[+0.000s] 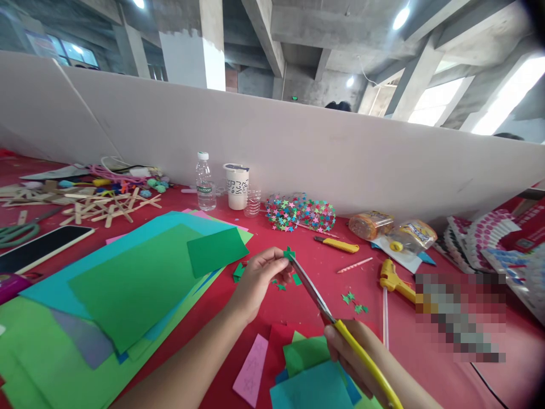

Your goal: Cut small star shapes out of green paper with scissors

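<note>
Yellow-handled scissors (340, 329) | right hand (351, 363) fingers clamped on 'em | left hand (261, 278) fingers pinching green paper scrap (289, 252), probably to keep it steady

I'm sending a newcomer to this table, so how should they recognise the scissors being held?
On the red table, look right of centre for the right hand. It holds the scissors, metal blades reaching a small green piece in the left hand. A yellow handle sets them apart from the green-handled scissors at far left.
</note>
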Demonstrator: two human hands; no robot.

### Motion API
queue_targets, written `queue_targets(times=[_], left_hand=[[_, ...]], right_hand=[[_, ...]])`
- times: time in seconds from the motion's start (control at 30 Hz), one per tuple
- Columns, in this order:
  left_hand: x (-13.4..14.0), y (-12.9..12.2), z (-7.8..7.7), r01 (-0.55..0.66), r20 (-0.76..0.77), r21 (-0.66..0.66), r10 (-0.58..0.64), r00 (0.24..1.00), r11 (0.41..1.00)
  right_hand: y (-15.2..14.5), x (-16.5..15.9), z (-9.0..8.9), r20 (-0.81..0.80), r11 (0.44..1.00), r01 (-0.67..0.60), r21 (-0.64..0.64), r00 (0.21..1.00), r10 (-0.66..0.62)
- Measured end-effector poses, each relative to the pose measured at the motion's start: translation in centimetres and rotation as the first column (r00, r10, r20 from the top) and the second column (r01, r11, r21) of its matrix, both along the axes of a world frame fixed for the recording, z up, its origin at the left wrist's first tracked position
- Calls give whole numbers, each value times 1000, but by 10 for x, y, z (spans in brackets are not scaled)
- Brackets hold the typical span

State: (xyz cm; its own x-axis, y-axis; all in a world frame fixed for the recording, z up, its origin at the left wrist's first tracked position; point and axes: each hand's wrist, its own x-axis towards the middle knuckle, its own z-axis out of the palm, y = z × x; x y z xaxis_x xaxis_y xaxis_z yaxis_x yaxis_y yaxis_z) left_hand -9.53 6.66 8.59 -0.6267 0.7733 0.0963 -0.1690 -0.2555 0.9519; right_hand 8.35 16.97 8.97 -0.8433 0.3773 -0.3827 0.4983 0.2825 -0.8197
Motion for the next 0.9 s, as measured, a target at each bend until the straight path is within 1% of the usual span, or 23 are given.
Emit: queue_targets(times=[0.23,0.47,0.9], left_hand=[[-2,-1,0,-11,-79,-36,9,997,999],[-3,-1,3,-29,-78,-52,25,997,998],[-5,-2,5,-11,-59,-49,8,998,999]], right_hand=[[-2,2,3,9,999,17,-42,1000,-17],[1,1,1,25,999,-9,-39,1000,10],[3,1,0,26,999,-22,-43,999,23]])
